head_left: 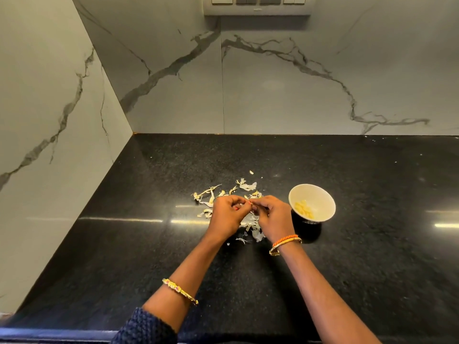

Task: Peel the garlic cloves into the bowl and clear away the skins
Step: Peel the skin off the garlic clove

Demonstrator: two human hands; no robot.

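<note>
Two hands meet fingertip to fingertip: left hand [227, 214] and right hand [269, 216] pinch, probably, one small garlic clove between them; white ceramic bowl [323, 194] just right, papery skins [223, 193] beyond on black counter [372, 269].

Black speckled counter [360, 269], glossy, streaked with light reflections. Far wall [285, 95] and left wall [49, 95]: pale marble slabs with dark grey veins, meeting at the far left corner. Switch panel [258, 0] at top centre of the far wall, only its lower edge in view: white socket plates and grey switches. A few white specks lie far right on the counter.
</note>
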